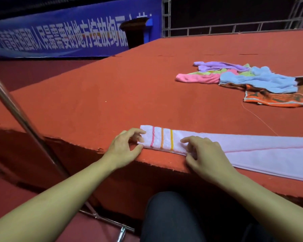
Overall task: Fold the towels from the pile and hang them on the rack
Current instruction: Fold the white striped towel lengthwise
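Your left hand (pixel 125 145) pinches the striped end of the pale lilac towel (pixel 243 149), thumb at the near corner and fingers curled over the far edge. Your right hand (pixel 202 153) sits just beside it, past the three coloured stripes, with fingertips (pixel 183 140) pressed on top and the thumb tucked at the near fold, so that grip is narrow and on the cloth too.

The towel is folded lengthwise into a long strip along the near edge of the red surface (pixel 129 95). Its long axis runs away from both grips to your right and leaves the view, so the far end cannot be seen. The left hand holds the very end, which makes it the likely lead for the next fold toward the right.

The pile (pixel 243 79) lies well apart, beyond your right hand. The metal rack pole (pixel 16 110) stands off to the left of your left hand, below the surface edge.
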Action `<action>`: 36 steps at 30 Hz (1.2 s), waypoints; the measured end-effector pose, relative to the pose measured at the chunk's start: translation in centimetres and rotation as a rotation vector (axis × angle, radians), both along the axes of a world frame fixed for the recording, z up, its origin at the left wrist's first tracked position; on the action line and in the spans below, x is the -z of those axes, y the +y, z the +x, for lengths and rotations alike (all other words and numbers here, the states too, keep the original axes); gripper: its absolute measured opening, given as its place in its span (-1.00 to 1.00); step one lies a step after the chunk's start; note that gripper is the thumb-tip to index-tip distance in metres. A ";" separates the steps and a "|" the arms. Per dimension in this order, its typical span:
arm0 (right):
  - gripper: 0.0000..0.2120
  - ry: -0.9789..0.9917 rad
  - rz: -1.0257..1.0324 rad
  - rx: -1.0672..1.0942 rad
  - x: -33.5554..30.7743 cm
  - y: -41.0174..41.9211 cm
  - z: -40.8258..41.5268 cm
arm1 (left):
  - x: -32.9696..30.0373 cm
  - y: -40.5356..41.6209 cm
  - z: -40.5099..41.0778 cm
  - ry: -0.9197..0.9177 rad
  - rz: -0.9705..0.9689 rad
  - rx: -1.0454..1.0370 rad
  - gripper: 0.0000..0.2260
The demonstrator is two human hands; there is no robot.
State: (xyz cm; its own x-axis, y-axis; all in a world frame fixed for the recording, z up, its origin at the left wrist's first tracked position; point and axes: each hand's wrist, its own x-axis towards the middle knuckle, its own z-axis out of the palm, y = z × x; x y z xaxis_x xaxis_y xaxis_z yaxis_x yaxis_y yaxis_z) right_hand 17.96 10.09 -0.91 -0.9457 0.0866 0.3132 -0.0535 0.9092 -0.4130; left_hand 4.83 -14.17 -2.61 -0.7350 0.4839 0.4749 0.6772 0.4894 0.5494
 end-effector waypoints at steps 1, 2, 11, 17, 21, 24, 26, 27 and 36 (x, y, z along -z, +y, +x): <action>-0.58 0.008 -0.013 -0.004 0.0 0.0 0.0 | -0.1 0.2 0.1 0.004 0.000 -0.018 -0.69; -0.59 0.019 -0.040 -0.007 -0.1 0.1 0.0 | -0.4 0.5 0.1 0.027 0.000 -0.037 -0.70; -0.62 0.109 -0.210 0.058 -1.8 4.8 2.5 | -2.6 9.9 3.7 0.109 0.049 0.069 -0.64; -0.64 0.117 -0.251 0.236 -2.2 13.8 7.5 | -3.2 21.9 8.1 0.104 -0.032 0.283 -0.61; -0.63 0.134 -0.175 0.363 -2.4 21.7 11.5 | -3.7 30.2 10.1 0.119 -0.061 0.362 -0.63; -0.65 0.139 -0.101 0.470 -2.4 28.1 14.1 | -4.2 36.4 11.6 0.099 -0.085 0.403 -0.67; -0.66 0.124 -0.050 0.539 -2.6 32.3 15.3 | -4.4 40.1 12.8 0.101 -0.130 0.423 -0.70; -0.65 0.112 -0.026 0.563 -2.6 34.2 15.7 | -4.5 41.6 13.3 0.103 -0.166 0.421 -0.69; -0.55 -0.176 0.170 0.593 -2.0 43.7 15.7 | -3.3 50.0 15.0 0.137 -0.363 0.358 -0.63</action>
State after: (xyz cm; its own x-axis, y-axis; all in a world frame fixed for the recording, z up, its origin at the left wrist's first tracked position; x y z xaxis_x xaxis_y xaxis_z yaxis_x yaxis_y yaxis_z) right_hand 33.64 53.75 1.08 -0.7909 0.5737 0.2129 0.5344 0.8170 -0.2167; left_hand 19.81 35.87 0.74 -0.4364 0.8445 0.3104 0.8906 0.3563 0.2827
